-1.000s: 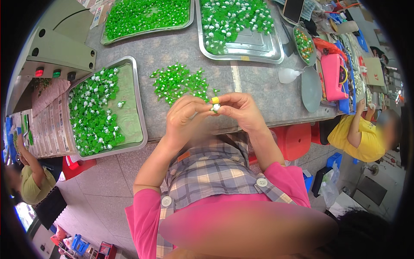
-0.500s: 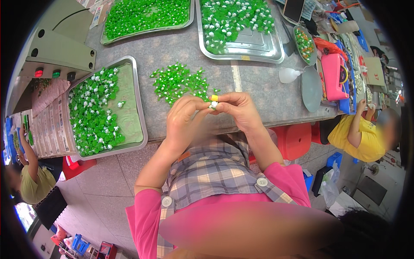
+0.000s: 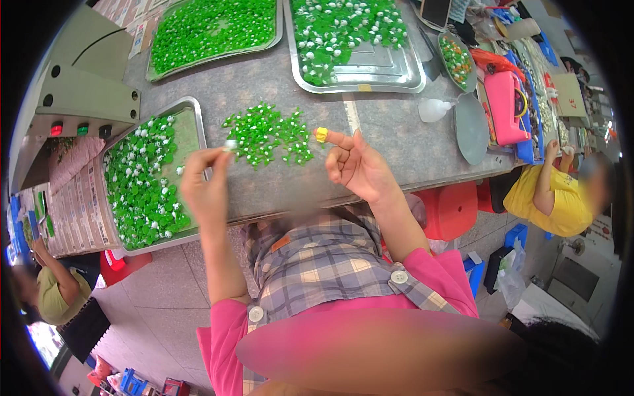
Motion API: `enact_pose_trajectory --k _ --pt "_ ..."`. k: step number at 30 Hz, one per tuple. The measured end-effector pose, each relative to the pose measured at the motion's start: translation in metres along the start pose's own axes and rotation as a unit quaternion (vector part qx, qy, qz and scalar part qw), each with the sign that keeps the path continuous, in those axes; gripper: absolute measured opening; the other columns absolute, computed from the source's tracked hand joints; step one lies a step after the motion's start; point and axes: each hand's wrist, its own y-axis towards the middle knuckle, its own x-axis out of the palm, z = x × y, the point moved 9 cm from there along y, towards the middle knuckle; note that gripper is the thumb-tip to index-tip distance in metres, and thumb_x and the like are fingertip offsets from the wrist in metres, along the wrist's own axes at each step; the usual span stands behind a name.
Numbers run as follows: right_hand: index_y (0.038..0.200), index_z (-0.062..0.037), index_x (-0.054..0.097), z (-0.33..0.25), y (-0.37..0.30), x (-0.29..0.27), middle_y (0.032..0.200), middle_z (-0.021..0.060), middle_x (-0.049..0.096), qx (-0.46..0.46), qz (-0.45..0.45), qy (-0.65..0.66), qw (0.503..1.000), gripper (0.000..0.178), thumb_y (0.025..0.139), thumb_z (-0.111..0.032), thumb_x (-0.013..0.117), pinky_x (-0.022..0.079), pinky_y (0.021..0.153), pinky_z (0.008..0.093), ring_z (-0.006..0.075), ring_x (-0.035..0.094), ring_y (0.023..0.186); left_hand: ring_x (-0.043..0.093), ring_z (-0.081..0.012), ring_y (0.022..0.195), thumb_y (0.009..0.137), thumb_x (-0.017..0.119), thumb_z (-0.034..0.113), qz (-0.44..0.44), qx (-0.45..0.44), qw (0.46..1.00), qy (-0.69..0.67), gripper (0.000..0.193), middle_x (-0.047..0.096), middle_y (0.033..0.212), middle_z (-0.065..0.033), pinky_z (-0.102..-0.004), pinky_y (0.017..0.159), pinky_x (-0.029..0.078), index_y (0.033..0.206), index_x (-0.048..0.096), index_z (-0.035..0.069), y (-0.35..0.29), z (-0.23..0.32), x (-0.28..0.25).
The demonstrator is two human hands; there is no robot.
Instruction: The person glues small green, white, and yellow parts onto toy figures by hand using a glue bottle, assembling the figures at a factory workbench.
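My left hand (image 3: pixel 206 183) is over the table's near part, beside the right rim of a metal tray (image 3: pixel 187 135). Its thumb and fingers pinch a small white ball-like piece (image 3: pixel 230 145). Green pieces with white ball tops (image 3: pixel 142 185) fill much of that tray. Between my hands, a loose pile of small green and white pieces (image 3: pixel 264 135) lies on the grey table. My right hand (image 3: pixel 363 173) is just right of the pile and holds nothing. Its index finger points out with yellow tape (image 3: pixel 321 134) round the tip, the thumb stands apart and the other fingers curl loosely.
Two more metal trays of green and white pieces, a left one (image 3: pixel 158 72) and a right one (image 3: pixel 373 69), stand farther back. A grey machine (image 3: pixel 86 86) stands at left. Rightward are a white bulb (image 3: pixel 434 110), grey dish (image 3: pixel 471 132) and pink case (image 3: pixel 505 109). People sit at both sides.
My hands were together at the pile's near right edge, holding a white-and-green piece. They have parted: the left moved left toward the tray with the white piece, the right let go and opened.
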Motion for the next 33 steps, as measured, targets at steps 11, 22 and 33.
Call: enact_pose_trajectory --k 11,22,33 --pt "0.113 0.0016 0.038 -0.099 -0.06 -0.042 0.076 0.0073 0.055 -0.305 0.173 -0.207 0.913 0.039 0.083 -0.022 0.045 0.038 0.058 0.0235 0.0099 0.044 0.06 0.048 -0.0162 0.074 0.071 0.058 0.007 0.049 0.054 0.984 0.162 0.023 0.051 0.085 -0.0067 -0.0262 0.068 0.039 0.093 0.056 0.003 0.019 0.008 -0.036" --pt "0.121 0.0004 0.024 -0.173 -0.09 -0.104 0.096 0.0141 0.052 -0.385 0.444 -0.543 0.6 0.071 0.063 -0.01 0.066 0.041 0.071 0.0295 0.02 0.052 0.083 0.051 -0.0111 0.075 0.073 0.055 0.002 -0.089 0.057 0.994 -0.002 0.014 0.056 0.081 -0.0051 -0.0216 0.07 0.039 0.087 0.057 0.0 -0.002 0.022 0.035" --pt "0.127 -0.0033 0.015 -0.05 -0.02 0.034 0.1 0.0092 0.051 -0.25 0.063 -0.495 0.83 0.076 0.068 -0.01 0.063 0.038 0.079 0.028 0.0145 0.05 0.091 0.046 -0.013 0.097 0.07 0.056 0.001 -0.345 -0.15 0.838 -0.396 0.053 0.047 0.107 -0.0078 -0.0257 0.081 0.037 0.119 0.035 0.006 -0.053 0.052 0.132"
